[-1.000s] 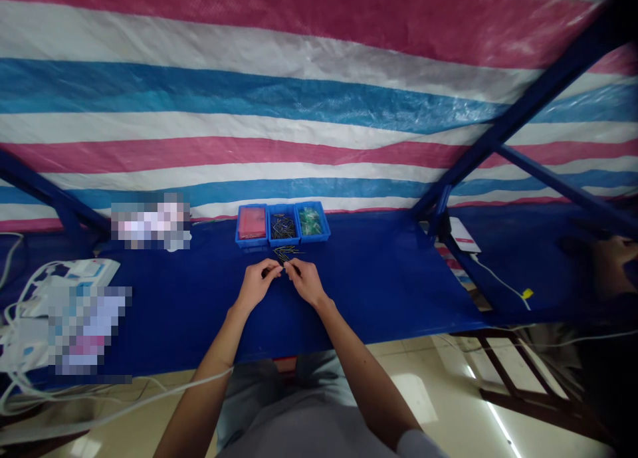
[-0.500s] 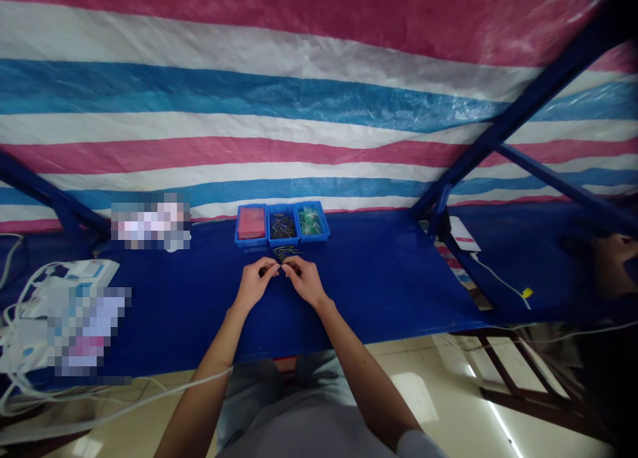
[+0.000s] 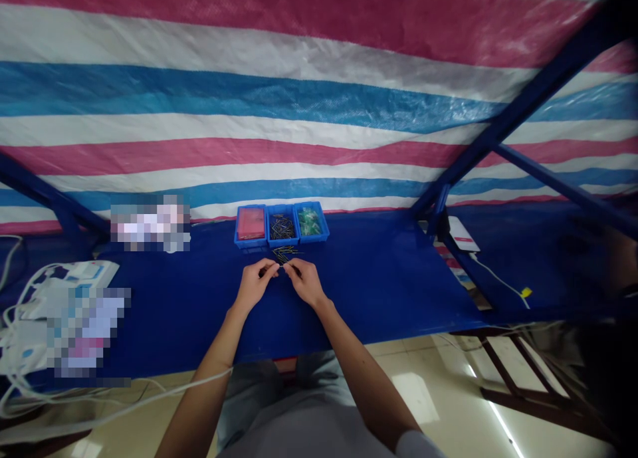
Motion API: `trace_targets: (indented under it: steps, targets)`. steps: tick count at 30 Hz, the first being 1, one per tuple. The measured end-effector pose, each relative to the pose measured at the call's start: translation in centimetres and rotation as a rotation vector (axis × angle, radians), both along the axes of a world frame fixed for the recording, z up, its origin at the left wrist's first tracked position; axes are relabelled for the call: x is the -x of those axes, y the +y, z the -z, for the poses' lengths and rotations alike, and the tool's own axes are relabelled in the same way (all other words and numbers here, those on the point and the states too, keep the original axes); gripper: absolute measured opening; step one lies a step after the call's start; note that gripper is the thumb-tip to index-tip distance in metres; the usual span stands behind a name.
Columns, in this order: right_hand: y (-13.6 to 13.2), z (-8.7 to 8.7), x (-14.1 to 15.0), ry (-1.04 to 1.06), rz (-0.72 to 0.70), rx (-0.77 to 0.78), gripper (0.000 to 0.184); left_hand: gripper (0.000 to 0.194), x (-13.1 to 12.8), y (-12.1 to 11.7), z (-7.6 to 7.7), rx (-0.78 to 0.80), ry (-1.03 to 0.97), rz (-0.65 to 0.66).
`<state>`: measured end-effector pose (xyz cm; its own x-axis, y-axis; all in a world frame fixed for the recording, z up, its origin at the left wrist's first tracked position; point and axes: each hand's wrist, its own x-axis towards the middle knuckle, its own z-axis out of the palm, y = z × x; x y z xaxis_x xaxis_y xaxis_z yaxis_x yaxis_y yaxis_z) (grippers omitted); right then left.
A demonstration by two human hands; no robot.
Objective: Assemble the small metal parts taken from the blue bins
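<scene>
My left hand (image 3: 256, 281) and my right hand (image 3: 303, 280) meet fingertip to fingertip over the blue tabletop, both closed in a pinch. A thin, small piece seems to span the gap between them, too tiny to make out. Just beyond the fingers lies a loose pile of thin, dark and yellowish metal pins or screws (image 3: 285, 252). Behind it stand three blue bins in a row: the left bin (image 3: 242, 243) holds flat pink-red pieces (image 3: 251, 223), the middle bin (image 3: 284, 243) similar thin metal pieces (image 3: 282, 227), the right bin (image 3: 323, 236) green pieces in clear plastic (image 3: 310, 221).
White power strips and cables (image 3: 30, 312) crowd the left end, near blurred-out items (image 3: 149, 225). A white device (image 3: 462, 234) with a cable lies at right, past a blue frame post (image 3: 438, 209). Striped sheeting (image 3: 299, 125) hangs behind the table (image 3: 389, 278).
My right hand has shifted very slightly down, and the fingertips are a little farther apart, showing the thin piece between them. Another person's hand at far right has moved and blurred.
</scene>
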<state>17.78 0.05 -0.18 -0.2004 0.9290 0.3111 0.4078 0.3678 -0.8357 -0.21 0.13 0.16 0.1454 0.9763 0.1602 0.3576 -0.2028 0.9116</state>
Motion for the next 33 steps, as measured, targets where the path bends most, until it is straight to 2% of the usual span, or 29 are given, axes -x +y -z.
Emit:
trace_targets:
  steps: [8, 13, 17, 20, 26, 29, 33]
  targets:
    - [0.8, -1.0, -0.6, 0.133, 0.085, -0.023, 0.025, 0.029, 0.2, 0.1, 0.2, 0.019, -0.056, -0.037]
    - [4.5, -3.6, -0.1, 0.127, 0.191, -0.130, 0.026, 0.031, 0.2, 0.2, 0.4, 0.018, -0.067, -0.040]
    - [7.7, -5.0, 0.1, -0.042, 0.229, -0.151, 0.028, 0.034, 0.2, 0.2, 0.3, 0.005, -0.055, -0.038]
    - [7.6, -3.8, -0.7, -0.110, 0.279, -0.119, 0.031, 0.034, 0.1, 0.1, 0.2, 0.001, -0.061, -0.036]
    - [4.2, 0.6, -2.9, -0.120, 0.295, -0.039, 0.019, 0.031, 0.0, 0.1, 0.3, -0.016, -0.061, -0.025]
    - [3.6, 1.4, -3.1, -0.184, 0.321, -0.041, 0.016, 0.026, 0.0, 0.2, 0.5, -0.015, -0.079, -0.035]
    - [3.6, 1.7, -2.9, -0.229, 0.313, -0.051, 0.015, 0.023, 0.0, 0.3, 0.5, -0.006, -0.104, -0.037]
